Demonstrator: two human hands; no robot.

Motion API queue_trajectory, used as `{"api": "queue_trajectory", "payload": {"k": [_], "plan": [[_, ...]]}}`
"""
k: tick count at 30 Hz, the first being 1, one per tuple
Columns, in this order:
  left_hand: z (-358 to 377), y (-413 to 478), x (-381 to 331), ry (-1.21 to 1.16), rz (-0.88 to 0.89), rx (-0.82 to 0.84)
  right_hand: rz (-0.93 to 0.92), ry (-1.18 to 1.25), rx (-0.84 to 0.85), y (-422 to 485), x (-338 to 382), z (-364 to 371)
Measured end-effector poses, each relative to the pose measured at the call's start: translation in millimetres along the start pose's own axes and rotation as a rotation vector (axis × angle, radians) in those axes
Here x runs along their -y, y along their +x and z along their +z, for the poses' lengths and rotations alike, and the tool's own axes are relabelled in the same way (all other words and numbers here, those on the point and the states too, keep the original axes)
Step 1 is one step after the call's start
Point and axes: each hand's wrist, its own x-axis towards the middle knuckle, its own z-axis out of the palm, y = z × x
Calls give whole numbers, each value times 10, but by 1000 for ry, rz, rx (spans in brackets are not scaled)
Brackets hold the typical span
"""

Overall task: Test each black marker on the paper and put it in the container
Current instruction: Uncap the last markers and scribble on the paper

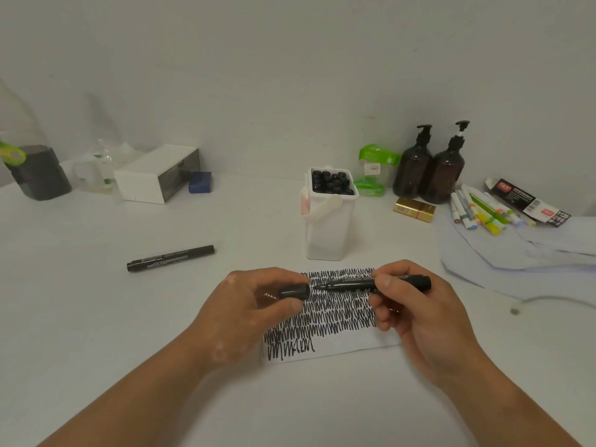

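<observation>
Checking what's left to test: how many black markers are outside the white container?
2. One capped marker lies on the table left of the container; the uncapped marker is in the right hand, above the paper. More may be hidden from view.

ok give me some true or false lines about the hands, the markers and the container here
1. The right hand holds an uncapped black marker. True.
2. The left hand holds nothing. False: it pinches the marker cap.
3. The white container already has black markers in it. True.
4. The paper is blank. False: black scribbles cover most of it.
5. The second black marker stands upright in a cup. False: it lies capped on the table, left of the container.
</observation>
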Motion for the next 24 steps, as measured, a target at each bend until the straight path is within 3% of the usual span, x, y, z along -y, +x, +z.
{"api": "queue_trajectory", "payload": {"k": [10, 15, 19, 24], "plan": [[41, -36, -40, -3, 77, 96, -27, -195, 91, -73, 27, 101], [73, -60, -50, -174, 78, 152, -103, -342, 124, -126, 39, 164], [146, -77, -65, -173, 56, 113, -173, -415, 75, -159, -9, 254], [236, -66, -122, -397, 12, 112, -193, -399, -6, -144, -22, 307]]}}
